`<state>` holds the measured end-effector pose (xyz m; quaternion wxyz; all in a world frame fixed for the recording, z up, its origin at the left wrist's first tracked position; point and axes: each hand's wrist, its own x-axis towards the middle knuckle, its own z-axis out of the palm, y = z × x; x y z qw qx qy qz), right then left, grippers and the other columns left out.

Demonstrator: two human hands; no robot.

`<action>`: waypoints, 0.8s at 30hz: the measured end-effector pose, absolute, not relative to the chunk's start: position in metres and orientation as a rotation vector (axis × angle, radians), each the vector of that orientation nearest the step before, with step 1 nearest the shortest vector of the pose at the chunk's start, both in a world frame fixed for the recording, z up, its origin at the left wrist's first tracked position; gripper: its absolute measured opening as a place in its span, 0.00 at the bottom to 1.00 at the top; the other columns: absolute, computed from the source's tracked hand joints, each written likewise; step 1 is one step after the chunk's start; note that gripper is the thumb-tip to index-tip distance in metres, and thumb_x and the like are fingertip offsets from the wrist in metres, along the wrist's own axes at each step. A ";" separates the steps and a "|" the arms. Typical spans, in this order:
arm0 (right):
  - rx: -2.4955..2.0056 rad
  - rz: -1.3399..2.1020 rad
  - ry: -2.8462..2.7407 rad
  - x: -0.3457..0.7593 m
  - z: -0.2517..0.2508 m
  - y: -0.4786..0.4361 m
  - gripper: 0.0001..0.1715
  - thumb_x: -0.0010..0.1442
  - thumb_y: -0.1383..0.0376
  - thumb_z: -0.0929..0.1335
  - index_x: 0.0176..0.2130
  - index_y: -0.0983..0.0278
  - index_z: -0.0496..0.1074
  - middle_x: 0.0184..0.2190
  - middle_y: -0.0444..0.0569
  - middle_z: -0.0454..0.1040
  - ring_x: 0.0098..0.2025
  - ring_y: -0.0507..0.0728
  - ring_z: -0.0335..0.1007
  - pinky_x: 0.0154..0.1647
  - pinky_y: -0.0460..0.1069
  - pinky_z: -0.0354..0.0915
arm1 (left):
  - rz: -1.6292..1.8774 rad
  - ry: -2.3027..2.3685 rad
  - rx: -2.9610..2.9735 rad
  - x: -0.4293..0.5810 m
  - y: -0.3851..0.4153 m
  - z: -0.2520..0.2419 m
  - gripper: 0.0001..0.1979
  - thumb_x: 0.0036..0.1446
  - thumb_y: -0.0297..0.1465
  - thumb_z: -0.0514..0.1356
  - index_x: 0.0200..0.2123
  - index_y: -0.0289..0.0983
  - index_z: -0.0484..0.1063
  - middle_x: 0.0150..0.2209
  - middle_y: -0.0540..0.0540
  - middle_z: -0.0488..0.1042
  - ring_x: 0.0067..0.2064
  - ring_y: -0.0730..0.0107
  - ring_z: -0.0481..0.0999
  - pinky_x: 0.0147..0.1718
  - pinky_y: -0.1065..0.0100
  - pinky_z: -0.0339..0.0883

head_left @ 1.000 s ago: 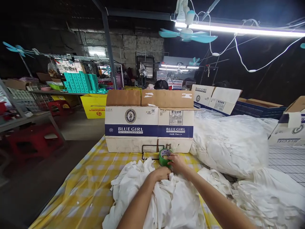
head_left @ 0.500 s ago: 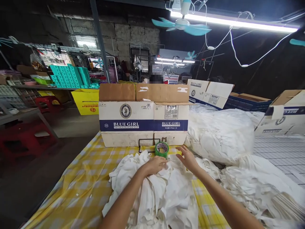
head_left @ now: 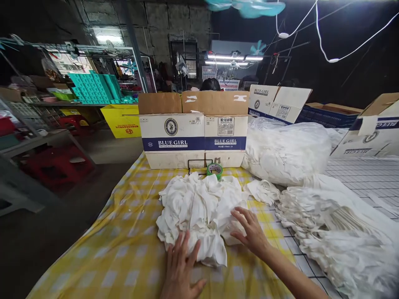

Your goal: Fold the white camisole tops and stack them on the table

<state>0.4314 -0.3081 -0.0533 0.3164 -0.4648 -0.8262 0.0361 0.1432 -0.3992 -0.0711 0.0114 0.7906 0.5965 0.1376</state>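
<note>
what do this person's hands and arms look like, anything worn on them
The left hand and right hand are both gloveless, with no ring, bracelet or watch visible. The right forearm shows no sleeve; the left forearm is out of view.

We see fluorescent tubes glaring white at the back, while the black wall on the right and the floor at left sink into gloom. The heaped white fabric catches plenty of light, with soft grey shadows in its folds. We find the overhead fan blades smeared, and wide-angle stretching distorts the edges, where detail softens.
</note>
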 end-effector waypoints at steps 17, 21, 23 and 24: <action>-1.154 0.025 -1.201 0.463 0.090 -0.255 0.17 0.61 0.59 0.60 0.39 0.68 0.71 0.28 0.45 0.71 0.30 0.53 0.66 0.32 0.47 0.61 | 0.476 2.180 2.195 0.225 -0.327 -0.090 0.26 0.57 0.33 0.52 0.60 0.41 0.58 0.63 0.38 0.51 0.62 0.43 0.46 0.56 0.35 0.33; -0.688 -0.019 -0.924 0.480 0.170 -0.256 0.08 0.55 0.63 0.67 0.30 0.66 0.72 0.23 0.43 0.68 0.26 0.51 0.64 0.30 0.48 0.60 | 0.530 2.138 2.248 0.220 -0.325 -0.073 0.28 0.55 0.31 0.54 0.60 0.37 0.57 0.60 0.38 0.56 0.60 0.48 0.51 0.57 0.40 0.34; -0.603 -0.088 -0.896 0.487 0.206 -0.268 0.06 0.56 0.64 0.67 0.29 0.64 0.72 0.26 0.44 0.69 0.31 0.52 0.66 0.36 0.49 0.61 | 0.488 2.081 2.247 0.217 -0.328 -0.065 0.29 0.53 0.31 0.54 0.60 0.34 0.57 0.61 0.38 0.55 0.61 0.48 0.50 0.58 0.41 0.35; -0.574 -0.089 -0.942 0.490 0.220 -0.276 0.05 0.56 0.64 0.67 0.30 0.62 0.71 0.28 0.45 0.70 0.33 0.54 0.67 0.38 0.50 0.61 | 0.452 2.048 2.229 0.215 -0.331 -0.062 0.30 0.52 0.31 0.54 0.60 0.33 0.57 0.61 0.37 0.54 0.61 0.48 0.50 0.58 0.41 0.34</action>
